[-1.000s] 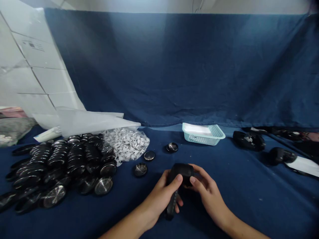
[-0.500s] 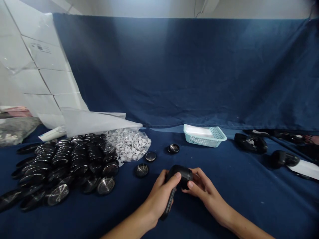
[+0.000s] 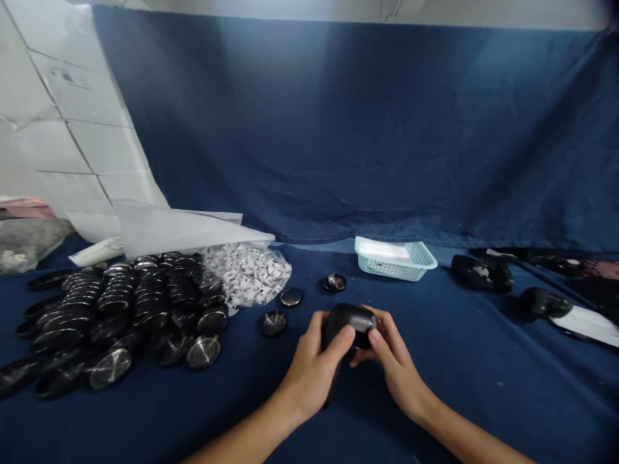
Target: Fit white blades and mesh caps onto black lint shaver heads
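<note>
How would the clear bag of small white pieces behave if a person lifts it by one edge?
The clear bag would probably sag and change shape, because its film looks thin and wrinkled. The small white pieces would likely slide together toward the lowest part, as they look loose. Rolling seems unlikely, since the bag lies low and spread out.

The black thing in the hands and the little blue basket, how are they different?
The black thing is dark, but the basket is pale blue-green. The left hand and right hand hold the black thing, while the basket sits on the blue cloth. The basket has little holes, while the black thing's visible top looks smooth. Both are in front of the blue curtain.
</note>
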Tool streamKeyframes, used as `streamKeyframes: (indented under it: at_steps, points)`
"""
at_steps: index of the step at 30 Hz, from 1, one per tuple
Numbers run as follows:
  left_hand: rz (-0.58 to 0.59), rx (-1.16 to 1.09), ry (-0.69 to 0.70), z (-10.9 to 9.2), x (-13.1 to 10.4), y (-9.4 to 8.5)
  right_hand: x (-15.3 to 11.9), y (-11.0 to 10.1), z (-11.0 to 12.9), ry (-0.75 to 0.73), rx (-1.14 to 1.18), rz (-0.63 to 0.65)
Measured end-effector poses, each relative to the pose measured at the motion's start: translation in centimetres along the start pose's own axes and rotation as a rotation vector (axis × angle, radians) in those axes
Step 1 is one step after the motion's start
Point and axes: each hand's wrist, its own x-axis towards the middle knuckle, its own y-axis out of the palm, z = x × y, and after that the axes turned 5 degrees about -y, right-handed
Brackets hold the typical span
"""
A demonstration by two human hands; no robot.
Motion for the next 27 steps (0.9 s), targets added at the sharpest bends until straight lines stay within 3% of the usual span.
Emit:
streamKeyframes:
  at_steps: [3, 7, 13, 27]
  points:
    - [0.009, 0.394, 0.271, -0.4, -0.3, -0.8, -0.1, 0.6, -0.3, 0.063, 0.155, -0.07]
    - [0.043, 0.59, 0.387, -0.1, -0.2, -1.5, 0.9, 1.2, -0.2, 0.214, 0.295, -0.071]
    - [-0.054, 0.46, 0.311, 0.4, -0.8, -0.9, 2.7, 2.1, 0.0, 0.031, 0.243, -0.162]
    - [-0.112, 0.514, 0.305, 1.3, -1.3, 0.3, 2.3, 2.4, -1.6, 0.038, 0.289, -0.234]
